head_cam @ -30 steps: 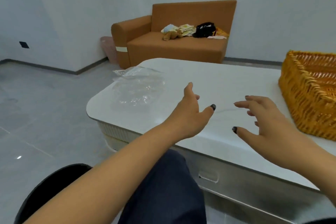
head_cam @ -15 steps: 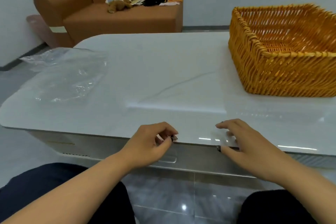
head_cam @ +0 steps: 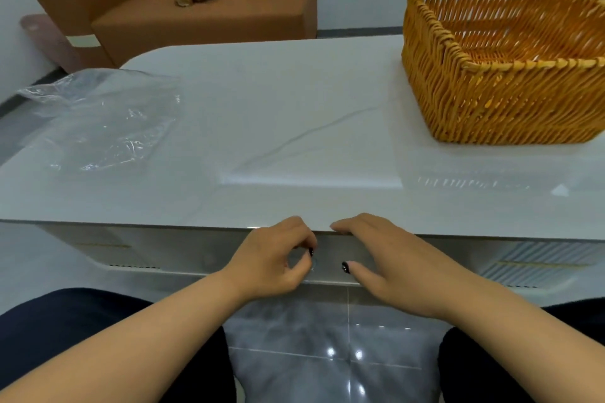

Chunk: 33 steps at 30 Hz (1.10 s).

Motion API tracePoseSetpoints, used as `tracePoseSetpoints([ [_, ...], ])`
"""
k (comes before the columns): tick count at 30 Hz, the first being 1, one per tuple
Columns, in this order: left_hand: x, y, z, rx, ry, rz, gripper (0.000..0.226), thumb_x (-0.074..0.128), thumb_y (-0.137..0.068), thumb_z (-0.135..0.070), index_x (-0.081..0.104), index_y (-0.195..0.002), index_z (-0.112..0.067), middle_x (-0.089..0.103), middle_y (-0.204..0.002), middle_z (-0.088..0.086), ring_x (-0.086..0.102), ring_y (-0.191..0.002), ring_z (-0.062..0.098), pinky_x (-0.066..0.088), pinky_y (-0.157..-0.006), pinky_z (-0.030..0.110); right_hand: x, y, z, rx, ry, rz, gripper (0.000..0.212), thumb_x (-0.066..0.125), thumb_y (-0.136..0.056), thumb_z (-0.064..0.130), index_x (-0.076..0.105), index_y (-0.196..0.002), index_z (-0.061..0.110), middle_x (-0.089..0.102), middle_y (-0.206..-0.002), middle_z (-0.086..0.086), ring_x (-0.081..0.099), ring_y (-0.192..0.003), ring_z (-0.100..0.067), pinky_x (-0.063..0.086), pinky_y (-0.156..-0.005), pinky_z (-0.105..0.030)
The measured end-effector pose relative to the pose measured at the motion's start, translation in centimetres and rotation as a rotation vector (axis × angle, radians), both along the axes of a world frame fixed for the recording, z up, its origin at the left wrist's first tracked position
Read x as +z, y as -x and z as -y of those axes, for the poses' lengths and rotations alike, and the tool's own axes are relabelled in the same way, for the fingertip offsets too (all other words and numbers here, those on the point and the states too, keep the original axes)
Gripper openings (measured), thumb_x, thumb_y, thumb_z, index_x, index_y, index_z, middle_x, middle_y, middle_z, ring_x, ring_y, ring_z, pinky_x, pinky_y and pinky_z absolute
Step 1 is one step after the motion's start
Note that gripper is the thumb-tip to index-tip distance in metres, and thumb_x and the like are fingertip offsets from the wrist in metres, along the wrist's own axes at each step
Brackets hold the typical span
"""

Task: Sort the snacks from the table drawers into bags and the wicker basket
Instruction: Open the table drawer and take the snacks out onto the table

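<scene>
both hands have dropped from the tabletop to the drawer front (head_cam: 327,255) at 6 o'clock. left hand (head_cam: 275,262) pinches its handle, right hand (head_cam: 386,262) rests spread beside it. drawer looks shut, snacks unseen; bags (head_cam: 98,121) at 10, wicker basket (head_cam: 501,75) at 2, nothing visible inside.

Even, soft indoor light; no hard shadows. Glare patch on bench (head_cam: 311,180), bright spots on floor (head_cam: 343,353). Wide-angle bowing at edges; mild softness throughout.

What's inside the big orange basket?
The wicker basket looks empty: only its woven bottom and far walls show. Its near wall hides the front part of the bottom, so something small could sit there.
</scene>
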State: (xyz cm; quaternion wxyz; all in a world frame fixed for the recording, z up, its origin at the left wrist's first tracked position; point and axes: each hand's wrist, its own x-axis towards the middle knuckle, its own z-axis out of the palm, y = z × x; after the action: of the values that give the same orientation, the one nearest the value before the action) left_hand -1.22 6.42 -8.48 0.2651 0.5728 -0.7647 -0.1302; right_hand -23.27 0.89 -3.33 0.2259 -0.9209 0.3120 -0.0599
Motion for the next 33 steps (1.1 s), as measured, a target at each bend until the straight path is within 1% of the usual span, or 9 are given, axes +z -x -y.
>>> tracePoseSetpoints([
  [6, -3.2, 0.3, -0.5, 0.076, -0.267, 0.273, 0.042, 0.049, -0.094, -0.027, 0.048, -0.135, -0.025, 0.061, -0.129, -0.006, 0.060, -0.111, 0.020, 0.048, -0.083, 0.030, -0.7, 2.4, -1.1, -0.088, 0.079, -0.015, 0.053, 0.046, -0.097, 0.036, 0.025, -0.145, 0.035, 0.035, -0.140, 0.017, 0.032, -0.129, -0.002, 0.034, -0.104, -0.021],
  [10, -4.9, 1.6, -1.1, 0.088, -0.489, 0.353, 0.064, 0.050, -0.094, -0.027, 0.020, -0.150, -0.021, 0.048, -0.143, 0.008, 0.053, -0.121, 0.031, 0.046, -0.091, 0.036, -1.7, 2.7, -1.9, -0.083, 0.153, -0.015, 0.056, 0.051, -0.095, 0.031, 0.029, -0.146, 0.030, 0.036, -0.140, 0.012, 0.033, -0.130, -0.006, 0.031, -0.105, -0.018],
  [13, -4.9, 2.1, -1.1, 0.054, -0.580, 0.445, 0.079, 0.055, -0.092, -0.028, 0.007, -0.153, -0.013, 0.039, -0.147, 0.015, 0.048, -0.125, 0.034, 0.046, -0.096, 0.041, -2.7, 2.8, -2.1, -0.071, 0.210, -0.020, 0.058, 0.058, -0.090, 0.025, 0.037, -0.144, 0.025, 0.041, -0.139, 0.004, 0.039, -0.129, -0.016, 0.038, -0.105, -0.029],
  [17, -4.0, 1.9, -0.9, 0.012, -0.588, 0.410, 0.073, 0.056, -0.091, -0.028, 0.010, -0.146, -0.012, 0.051, -0.134, 0.017, 0.055, -0.113, 0.034, 0.049, -0.090, 0.043, -3.7, 3.6, -2.1, -0.083, 0.229, -0.016, 0.062, 0.064, -0.084, 0.016, 0.043, -0.141, 0.028, 0.044, -0.139, -0.006, 0.043, -0.129, -0.025, 0.045, -0.100, -0.039],
  [21, -2.8, 3.2, -2.6, -0.042, -0.555, 0.572, 0.059, 0.050, -0.096, -0.029, 0.020, -0.144, -0.013, 0.058, -0.122, 0.010, 0.059, -0.101, 0.030, 0.044, -0.072, 0.036, -3.7, 4.0, -2.0, -0.083, 0.247, -0.004, 0.066, 0.067, -0.083, 0.016, 0.042, -0.142, 0.029, 0.046, -0.137, -0.006, 0.046, -0.126, -0.024, 0.044, -0.098, -0.037],
  [23, -1.1, 3.6, -3.1, -0.049, -0.377, 0.595, 0.041, 0.045, -0.098, -0.030, 0.037, -0.135, -0.016, 0.062, -0.114, 0.003, 0.061, -0.097, 0.025, 0.042, -0.069, 0.033, -3.6, 4.0, -2.0, -0.085, 0.249, -0.030, 0.066, 0.065, -0.085, 0.020, 0.038, -0.145, 0.031, 0.043, -0.140, -0.003, 0.041, -0.129, -0.021, 0.040, -0.101, -0.035],
  [25, 0.7, 3.4, -3.6, -0.004, -0.155, 0.425, 0.031, 0.046, -0.098, -0.030, 0.049, -0.127, -0.020, 0.064, -0.108, -0.004, 0.061, -0.094, 0.018, 0.049, -0.071, 0.033, -3.6, 4.0, -2.0, -0.090, 0.254, -0.067, 0.066, 0.066, -0.085, 0.022, 0.038, -0.144, 0.031, 0.044, -0.138, -0.002, 0.043, -0.127, -0.021, 0.044, -0.097, -0.034],
  [28, 1.9, 2.1, -3.8, 0.055, 0.060, 0.294, 0.032, 0.057, -0.090, -0.028, 0.058, -0.121, -0.019, 0.064, -0.108, -0.003, 0.060, -0.096, 0.018, 0.055, -0.072, 0.037, -3.4, 4.0, -1.9, -0.152, 0.235, -0.075, 0.060, 0.065, -0.086, 0.025, 0.042, -0.141, 0.029, 0.047, -0.119, 0.001, 0.054, -0.099, -0.019, 0.052, -0.073, -0.030],
  [33, 2.0, 0.6, -3.3, 0.113, -0.264, 0.499, 0.034, 0.037, -0.102, -0.040, 0.043, -0.133, -0.028, 0.053, -0.124, -0.005, 0.052, -0.110, 0.018, 0.045, -0.085, 0.034, -2.7, 4.2, -1.7, -0.192, 0.223, -0.227, 0.037, 0.050, -0.096, 0.038, 0.047, -0.133, 0.035, 0.043, -0.108, 0.007, 0.047, -0.096, -0.014, 0.042, -0.068, -0.024],
])
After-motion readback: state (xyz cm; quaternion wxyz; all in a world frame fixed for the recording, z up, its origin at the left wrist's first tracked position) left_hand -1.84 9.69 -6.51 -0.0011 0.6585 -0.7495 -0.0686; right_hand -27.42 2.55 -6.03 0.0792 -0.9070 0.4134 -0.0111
